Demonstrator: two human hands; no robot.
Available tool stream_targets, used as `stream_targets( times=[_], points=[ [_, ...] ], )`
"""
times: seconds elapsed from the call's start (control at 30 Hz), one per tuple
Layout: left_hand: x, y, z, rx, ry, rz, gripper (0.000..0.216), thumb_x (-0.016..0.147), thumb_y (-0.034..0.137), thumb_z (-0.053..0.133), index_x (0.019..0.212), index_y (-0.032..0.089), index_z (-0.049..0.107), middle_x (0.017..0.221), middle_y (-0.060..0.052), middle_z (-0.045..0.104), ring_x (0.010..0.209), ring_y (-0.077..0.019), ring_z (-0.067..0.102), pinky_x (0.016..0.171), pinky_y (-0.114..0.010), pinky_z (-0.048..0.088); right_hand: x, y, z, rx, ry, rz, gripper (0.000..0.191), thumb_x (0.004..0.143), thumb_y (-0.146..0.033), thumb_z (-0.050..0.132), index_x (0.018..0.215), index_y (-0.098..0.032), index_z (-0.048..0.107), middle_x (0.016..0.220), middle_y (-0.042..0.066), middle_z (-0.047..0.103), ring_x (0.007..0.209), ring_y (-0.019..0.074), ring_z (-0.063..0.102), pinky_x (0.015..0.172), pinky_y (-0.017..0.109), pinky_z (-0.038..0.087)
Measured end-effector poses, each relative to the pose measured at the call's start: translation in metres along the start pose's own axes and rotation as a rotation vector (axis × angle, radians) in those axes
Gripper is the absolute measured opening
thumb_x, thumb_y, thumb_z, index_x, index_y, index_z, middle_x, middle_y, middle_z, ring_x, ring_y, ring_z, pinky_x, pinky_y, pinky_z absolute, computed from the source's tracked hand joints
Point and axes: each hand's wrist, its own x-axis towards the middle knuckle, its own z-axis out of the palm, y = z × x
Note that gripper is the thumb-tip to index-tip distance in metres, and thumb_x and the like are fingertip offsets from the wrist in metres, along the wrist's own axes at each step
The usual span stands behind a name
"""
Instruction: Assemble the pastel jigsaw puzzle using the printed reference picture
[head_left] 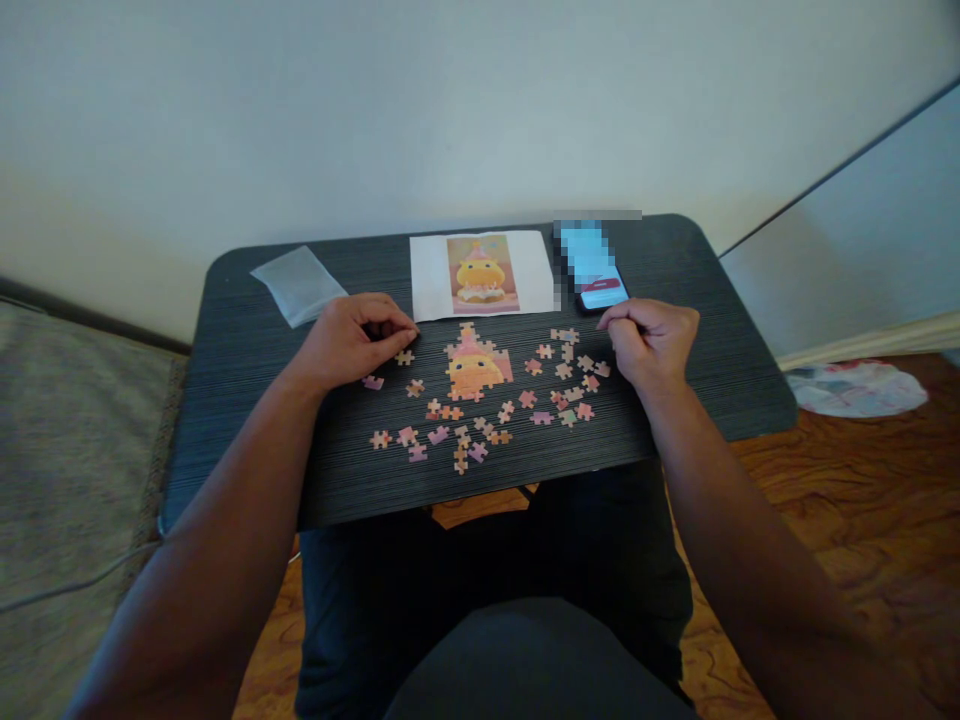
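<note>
This looks like a room in a home, not a workplace. A small black wood-grain table with rounded corners (247, 340) stands against a plain off-white painted wall (450, 100), and a white baseboard (862, 343) runs along the side wall. The floor is glossy brown swirl-patterned wood (825, 520) on the right and beige short-pile carpet (67, 450) on the left, where a thin grey cable (75, 585) trails. A crumpled pale bundle, cloth or plastic (855, 388), lies on the wood. Small pastel cardboard jigsaw pieces (472, 372) and a white printed picture sheet (480, 273) on the table suggest leisure.

One phone (600, 285), one print (480, 272), one bag (298, 284), many pieces (439, 434).
</note>
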Motion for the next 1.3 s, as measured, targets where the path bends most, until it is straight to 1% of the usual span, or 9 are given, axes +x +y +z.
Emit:
stream_targets(
  times=[0.23, 0.43, 0.57, 0.67, 0.9, 1.17, 1.3],
  points=[
    [0.0, 0.003, 0.0, -0.023, -0.006, -0.009, 0.02, 0.095, 0.044, 0.078, 0.093, 0.025, 0.085, 0.091, -0.005, 0.077, 0.078, -0.0192, 0.069, 0.072, -0.035, 0.052, 0.0, -0.001, 0.0, 0.044, 0.014, -0.032, 0.025, 0.085, -0.02, 0.062, 0.072, -0.029, 0.081, 0.06, -0.002, 0.071, 0.052, 0.0181, 0.061, 0.057, 0.038, 0.045],
    [0.002, 0.006, 0.0, -0.02, 0.001, -0.018, 0.022, 0.093, 0.046, 0.078, 0.091, 0.025, 0.085, 0.09, -0.005, 0.077, 0.078, -0.0198, 0.069, 0.071, -0.035, 0.053, 0.0, 0.001, 0.0, 0.019, 0.003, -0.005, 0.024, 0.085, -0.02, 0.062, 0.072, -0.03, 0.08, 0.061, -0.001, 0.071, 0.053, 0.0196, 0.061, 0.058, 0.04, 0.046],
    [0.002, 0.005, 0.0, -0.01, -0.002, -0.018, 0.021, 0.094, 0.045, 0.078, 0.092, 0.025, 0.085, 0.091, -0.005, 0.077, 0.078, -0.0194, 0.069, 0.071, -0.035, 0.053, 0.0, 0.0, 0.0, 0.037, 0.004, -0.018, 0.024, 0.085, -0.019, 0.064, 0.073, -0.03, 0.081, 0.06, -0.001, 0.07, 0.052, 0.0193, 0.06, 0.058, 0.04, 0.046],
    [0.001, 0.003, 0.001, -0.026, -0.002, -0.008, 0.02, 0.094, 0.043, 0.079, 0.093, 0.024, 0.085, 0.092, -0.005, 0.077, 0.077, -0.0184, 0.068, 0.068, -0.033, 0.052, 0.0, 0.0, 0.0, 0.042, 0.007, -0.032, 0.024, 0.085, -0.018, 0.064, 0.073, -0.03, 0.082, 0.06, -0.001, 0.069, 0.052, 0.0185, 0.06, 0.058, 0.039, 0.046],
    [0.001, 0.0, 0.002, -0.027, 0.015, 0.007, 0.02, 0.095, 0.042, 0.079, 0.093, 0.023, 0.086, 0.091, -0.005, 0.076, 0.074, -0.016, 0.065, 0.066, -0.031, 0.049, -0.001, 0.002, -0.001, 0.019, -0.008, -0.026, 0.024, 0.085, -0.019, 0.063, 0.074, -0.029, 0.081, 0.061, -0.001, 0.07, 0.052, 0.018, 0.061, 0.058, 0.038, 0.046],
    [0.001, -0.003, 0.002, -0.017, 0.012, 0.027, 0.018, 0.097, 0.04, 0.079, 0.094, 0.024, 0.087, 0.094, -0.005, 0.079, 0.082, -0.0193, 0.072, 0.074, -0.033, 0.053, -0.001, 0.003, -0.001, -0.022, -0.02, 0.0, 0.024, 0.086, -0.021, 0.062, 0.075, -0.029, 0.081, 0.063, 0.0, 0.073, 0.056, 0.02, 0.064, 0.06, 0.039, 0.047],
    [0.001, -0.007, 0.002, -0.023, 0.011, 0.036, 0.017, 0.098, 0.039, 0.079, 0.096, 0.024, 0.088, 0.094, -0.005, 0.08, 0.08, -0.0189, 0.071, 0.073, -0.033, 0.053, -0.001, 0.003, 0.0, 0.02, -0.012, -0.029, 0.024, 0.086, -0.02, 0.062, 0.074, -0.029, 0.081, 0.063, -0.001, 0.073, 0.055, 0.0192, 0.065, 0.059, 0.038, 0.046]
  ],
)
